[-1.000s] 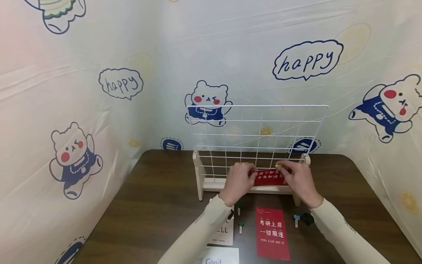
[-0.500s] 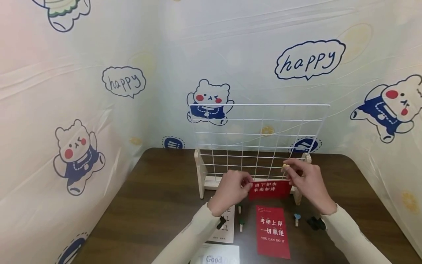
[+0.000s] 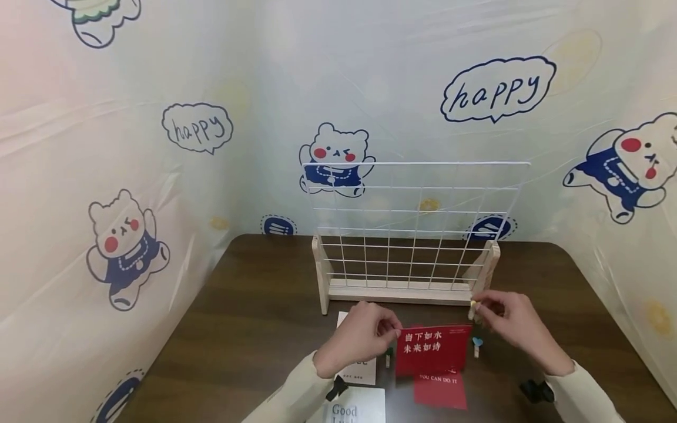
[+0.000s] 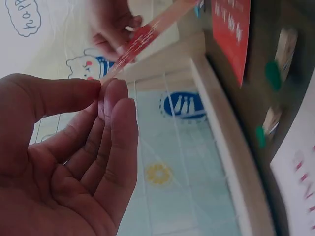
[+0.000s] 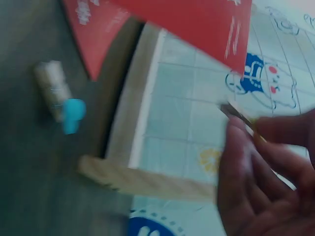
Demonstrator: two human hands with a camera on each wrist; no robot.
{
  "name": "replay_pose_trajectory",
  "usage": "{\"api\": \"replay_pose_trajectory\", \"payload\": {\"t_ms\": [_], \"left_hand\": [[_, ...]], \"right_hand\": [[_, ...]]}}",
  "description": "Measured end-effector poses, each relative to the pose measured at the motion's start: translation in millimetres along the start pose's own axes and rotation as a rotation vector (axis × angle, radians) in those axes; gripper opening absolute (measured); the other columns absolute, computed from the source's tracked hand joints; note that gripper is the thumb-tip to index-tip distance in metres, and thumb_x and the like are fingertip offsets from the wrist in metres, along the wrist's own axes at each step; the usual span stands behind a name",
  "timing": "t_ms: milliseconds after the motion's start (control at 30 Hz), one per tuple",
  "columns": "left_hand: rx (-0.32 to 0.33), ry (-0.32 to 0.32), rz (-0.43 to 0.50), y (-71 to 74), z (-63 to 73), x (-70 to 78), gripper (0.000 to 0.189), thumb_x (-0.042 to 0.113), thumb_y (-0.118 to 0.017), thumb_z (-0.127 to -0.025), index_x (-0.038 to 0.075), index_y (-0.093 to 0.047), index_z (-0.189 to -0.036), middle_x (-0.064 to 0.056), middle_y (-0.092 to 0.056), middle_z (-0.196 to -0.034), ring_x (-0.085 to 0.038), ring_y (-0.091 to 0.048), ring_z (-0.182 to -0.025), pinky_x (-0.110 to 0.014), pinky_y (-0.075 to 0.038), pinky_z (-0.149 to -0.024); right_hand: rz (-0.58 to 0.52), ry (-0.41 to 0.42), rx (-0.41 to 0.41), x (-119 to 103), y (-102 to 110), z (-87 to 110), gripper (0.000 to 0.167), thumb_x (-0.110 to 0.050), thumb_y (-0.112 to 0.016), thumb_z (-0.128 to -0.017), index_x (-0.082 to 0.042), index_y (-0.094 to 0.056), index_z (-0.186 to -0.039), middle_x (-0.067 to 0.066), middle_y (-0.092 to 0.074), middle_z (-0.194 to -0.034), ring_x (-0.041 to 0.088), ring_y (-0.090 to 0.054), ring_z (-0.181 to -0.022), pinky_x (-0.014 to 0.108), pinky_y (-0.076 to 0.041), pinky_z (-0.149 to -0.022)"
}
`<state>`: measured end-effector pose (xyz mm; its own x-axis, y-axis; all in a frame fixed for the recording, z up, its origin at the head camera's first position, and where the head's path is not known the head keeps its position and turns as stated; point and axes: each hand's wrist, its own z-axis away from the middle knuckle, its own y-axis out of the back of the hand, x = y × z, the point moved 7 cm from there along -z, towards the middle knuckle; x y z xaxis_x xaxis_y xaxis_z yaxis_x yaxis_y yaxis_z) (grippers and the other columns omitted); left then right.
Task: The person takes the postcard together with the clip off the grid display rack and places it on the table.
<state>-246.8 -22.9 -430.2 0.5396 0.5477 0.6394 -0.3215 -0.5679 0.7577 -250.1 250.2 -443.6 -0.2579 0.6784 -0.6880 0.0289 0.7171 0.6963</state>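
My left hand [image 3: 362, 338] pinches the top left corner of a red card with white lettering [image 3: 431, 352], which hangs in front of the rack, over another red card [image 3: 441, 392]. In the left wrist view, thumb and fingertips meet on the end of the hanging card [image 4: 142, 42]. My right hand [image 3: 515, 323] stands just right of that card, apart from it. Between its thumb and index finger is a small wooden clothespin with a yellow top [image 3: 472, 309]; in the right wrist view the clothespin [image 5: 238, 115] is blurred and partly covered by the fingers.
A white wire grid rack [image 3: 418, 263] on a wooden base stands behind the hands. On the brown table lie a blue-topped clothespin [image 3: 476, 346], a green-topped clothespin [image 4: 283, 56] and white cards, one of them a "Good" card [image 3: 357, 405] in front.
Both hands have come down and back from the rack. The red card has lowered with my left hand; my right hand has moved right, off the card, still pinching the clothespin.
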Motion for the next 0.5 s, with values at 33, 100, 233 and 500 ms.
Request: {"api": "replay_pose_trajectory", "payload": {"t_ms": [33,100,233,500], "left_hand": [[-0.014,0.004,0.011,-2.1,2.9,-0.3,0.012,0.01,-0.069,-0.095,0.013,-0.08,-0.089,0.012,-0.07,-0.07,0.01,-0.056,-0.06,-0.011,-0.049,-0.06],[-0.047,0.02,0.036,-7.6,8.7,-1.6,0.013,0.01,-0.069,-0.095,0.013,-0.08,-0.089,0.012,-0.069,-0.069,0.01,-0.056,-0.06,-0.012,-0.049,-0.06],[-0.093,0.056,0.071,-20.9,20.2,-6.3,0.012,0.009,-0.07,-0.094,0.013,-0.08,-0.088,0.014,-0.069,-0.07,0.01,-0.057,-0.061,-0.012,-0.05,-0.06],[-0.162,0.058,0.065,-43.3,37.8,-5.3,0.009,0.01,-0.074,-0.09,0.013,-0.08,-0.085,0.016,-0.067,-0.069,0.012,-0.055,-0.061,-0.008,-0.048,-0.061]], "right_hand": [[-0.008,-0.013,-0.059,5,-4,3.6,0.014,-0.005,-0.071,-0.096,0.0,-0.076,-0.107,0.001,-0.071,-0.075,0.001,-0.056,-0.056,0.025,-0.051,-0.05],[-0.031,-0.023,-0.166,13,-12,10.7,0.013,-0.004,-0.071,-0.095,0.002,-0.075,-0.106,0.002,-0.072,-0.077,0.001,-0.057,-0.057,0.026,-0.053,-0.051],[-0.097,-0.053,-0.303,29,-25,23.4,0.012,-0.003,-0.07,-0.095,0.003,-0.075,-0.105,0.003,-0.073,-0.08,0.003,-0.061,-0.058,0.027,-0.055,-0.053],[-0.205,-0.103,-0.416,48,-38,44.5,0.013,-0.001,-0.066,-0.097,0.006,-0.074,-0.104,0.005,-0.075,-0.08,0.003,-0.064,-0.063,0.028,-0.057,-0.054]]}}
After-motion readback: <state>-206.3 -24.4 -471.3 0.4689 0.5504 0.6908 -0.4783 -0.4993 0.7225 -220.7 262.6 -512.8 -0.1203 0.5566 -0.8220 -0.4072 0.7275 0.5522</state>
